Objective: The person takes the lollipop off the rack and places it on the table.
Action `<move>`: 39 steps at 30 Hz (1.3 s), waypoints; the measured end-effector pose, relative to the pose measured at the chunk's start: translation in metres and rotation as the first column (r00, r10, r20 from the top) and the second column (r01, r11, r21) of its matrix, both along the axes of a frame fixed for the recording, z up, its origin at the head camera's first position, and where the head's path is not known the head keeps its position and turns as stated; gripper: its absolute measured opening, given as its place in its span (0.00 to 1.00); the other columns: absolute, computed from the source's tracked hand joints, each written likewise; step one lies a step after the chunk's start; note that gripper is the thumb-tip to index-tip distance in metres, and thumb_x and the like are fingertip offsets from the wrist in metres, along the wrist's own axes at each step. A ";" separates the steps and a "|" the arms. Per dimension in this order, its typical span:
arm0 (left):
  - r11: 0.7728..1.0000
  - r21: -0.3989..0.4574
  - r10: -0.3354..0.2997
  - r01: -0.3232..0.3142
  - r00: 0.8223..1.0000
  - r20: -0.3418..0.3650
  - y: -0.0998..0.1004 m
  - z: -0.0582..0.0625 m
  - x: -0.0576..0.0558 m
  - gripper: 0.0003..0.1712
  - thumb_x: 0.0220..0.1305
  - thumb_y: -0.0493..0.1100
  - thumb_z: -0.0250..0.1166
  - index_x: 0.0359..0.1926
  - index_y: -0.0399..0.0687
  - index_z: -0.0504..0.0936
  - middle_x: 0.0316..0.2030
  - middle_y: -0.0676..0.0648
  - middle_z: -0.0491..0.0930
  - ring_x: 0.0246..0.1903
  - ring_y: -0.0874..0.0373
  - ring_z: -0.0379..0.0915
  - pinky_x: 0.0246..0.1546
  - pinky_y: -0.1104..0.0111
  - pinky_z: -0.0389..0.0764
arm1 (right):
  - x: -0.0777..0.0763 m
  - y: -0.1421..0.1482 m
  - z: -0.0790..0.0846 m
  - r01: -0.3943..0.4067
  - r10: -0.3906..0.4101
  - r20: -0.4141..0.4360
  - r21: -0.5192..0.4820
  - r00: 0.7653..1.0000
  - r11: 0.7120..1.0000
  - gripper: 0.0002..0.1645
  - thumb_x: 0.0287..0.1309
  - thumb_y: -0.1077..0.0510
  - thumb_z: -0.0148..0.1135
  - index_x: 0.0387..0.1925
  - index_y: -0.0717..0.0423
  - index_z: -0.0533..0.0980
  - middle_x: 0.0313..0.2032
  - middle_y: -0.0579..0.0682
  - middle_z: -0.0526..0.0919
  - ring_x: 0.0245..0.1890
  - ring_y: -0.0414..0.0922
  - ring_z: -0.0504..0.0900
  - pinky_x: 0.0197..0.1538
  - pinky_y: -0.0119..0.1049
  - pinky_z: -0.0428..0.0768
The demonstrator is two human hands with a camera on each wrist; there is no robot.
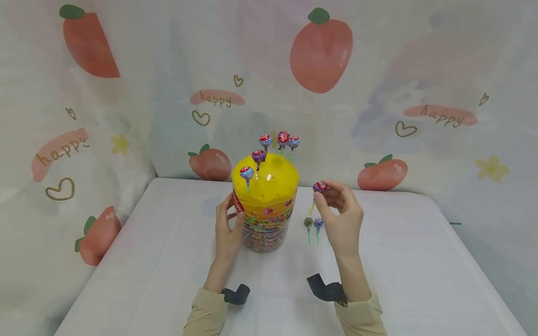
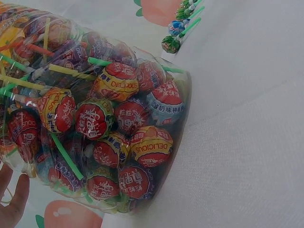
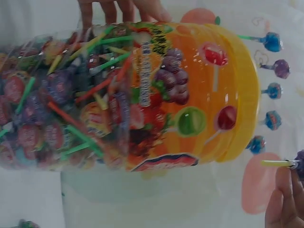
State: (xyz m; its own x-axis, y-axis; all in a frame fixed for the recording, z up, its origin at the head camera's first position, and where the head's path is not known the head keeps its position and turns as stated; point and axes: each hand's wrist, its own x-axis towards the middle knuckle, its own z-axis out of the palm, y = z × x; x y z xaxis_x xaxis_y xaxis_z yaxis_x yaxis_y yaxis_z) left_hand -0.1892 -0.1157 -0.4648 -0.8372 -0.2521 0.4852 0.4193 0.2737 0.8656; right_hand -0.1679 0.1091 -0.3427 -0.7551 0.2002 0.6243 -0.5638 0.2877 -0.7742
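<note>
A clear plastic candy jar (image 1: 269, 212) full of wrapped lollipops stands upright on the table, with a yellow lid (image 1: 275, 179). Several lollipops (image 1: 258, 156) stick up out of the lid, stick-end down. My left hand (image 1: 227, 228) holds the jar's left side, thumb toward the front and fingers round the far side. Right of the lid, my right hand (image 1: 342, 217) pinches a purple-and-red lollipop (image 1: 320, 186) by its head between thumb and fingers. Its yellow stick points down in the head view and toward the lid in the right wrist view (image 3: 278, 163).
Loose lollipops with green sticks, among them a green one (image 1: 308, 223) and a blue one (image 1: 318, 224), lie on the white table (image 1: 168, 275) right of the jar. My right hand partly hides this row. Behind stands a fruit-printed cloth backdrop (image 1: 260, 42).
</note>
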 end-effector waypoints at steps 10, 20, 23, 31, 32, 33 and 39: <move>1.000 0.012 -0.004 0.004 1.000 0.020 0.001 0.001 -0.001 0.33 0.67 0.41 0.59 0.71 0.52 0.60 0.63 0.44 0.66 0.63 0.52 0.63 0.59 0.48 0.73 | 0.004 0.012 -0.025 0.076 -0.075 0.099 -0.008 0.992 0.997 0.16 0.55 0.65 0.66 0.47 0.61 0.79 0.29 0.37 0.79 0.29 0.30 0.79 0.38 0.18 0.77; 1.000 -0.005 0.005 -0.005 1.000 0.001 0.000 -0.001 -0.001 0.32 0.68 0.45 0.58 0.70 0.57 0.60 0.62 0.47 0.66 0.62 0.56 0.63 0.58 0.51 0.74 | 0.003 0.023 -0.050 0.141 -0.146 0.218 0.035 0.965 0.989 0.17 0.55 0.64 0.67 0.47 0.62 0.79 0.28 0.36 0.77 0.28 0.28 0.76 0.35 0.16 0.74; 1.000 -0.003 0.001 -0.002 1.000 -0.011 0.000 -0.001 -0.001 0.31 0.68 0.47 0.58 0.70 0.58 0.61 0.62 0.46 0.66 0.62 0.55 0.63 0.58 0.50 0.74 | -0.001 0.030 -0.056 0.168 -0.168 0.254 0.022 0.952 0.986 0.17 0.55 0.65 0.67 0.47 0.64 0.79 0.27 0.37 0.77 0.28 0.28 0.76 0.35 0.16 0.75; 1.000 -0.008 0.001 -0.001 1.000 -0.018 -0.001 -0.001 -0.003 0.31 0.69 0.48 0.58 0.70 0.58 0.61 0.61 0.46 0.67 0.62 0.55 0.63 0.58 0.50 0.74 | -0.012 0.049 -0.068 0.208 -0.207 0.285 0.027 0.936 0.978 0.17 0.56 0.61 0.67 0.47 0.62 0.80 0.27 0.30 0.76 0.26 0.26 0.76 0.33 0.15 0.74; 1.000 -0.010 0.003 -0.003 1.000 -0.020 -0.001 -0.001 -0.003 0.31 0.69 0.48 0.58 0.70 0.58 0.61 0.61 0.46 0.67 0.62 0.55 0.64 0.58 0.50 0.74 | -0.014 0.052 -0.070 0.217 -0.219 0.286 0.038 0.933 0.975 0.17 0.56 0.60 0.67 0.47 0.62 0.80 0.26 0.29 0.76 0.26 0.25 0.75 0.33 0.15 0.73; 1.000 -0.011 0.003 -0.004 1.000 -0.020 -0.001 -0.001 -0.003 0.31 0.69 0.49 0.58 0.70 0.58 0.61 0.61 0.46 0.67 0.62 0.55 0.63 0.57 0.50 0.74 | -0.017 0.056 -0.072 0.229 -0.233 0.285 0.048 0.930 0.972 0.16 0.56 0.60 0.67 0.47 0.62 0.80 0.26 0.28 0.76 0.25 0.25 0.75 0.32 0.15 0.73; 1.000 -0.012 0.000 0.000 1.000 -0.022 -0.001 -0.003 -0.002 0.32 0.69 0.51 0.57 0.71 0.58 0.60 0.61 0.45 0.66 0.62 0.54 0.63 0.57 0.48 0.74 | -0.029 0.079 -0.086 0.290 -0.303 0.325 0.090 0.896 0.953 0.17 0.57 0.58 0.67 0.47 0.61 0.80 0.25 0.25 0.74 0.25 0.23 0.74 0.29 0.15 0.72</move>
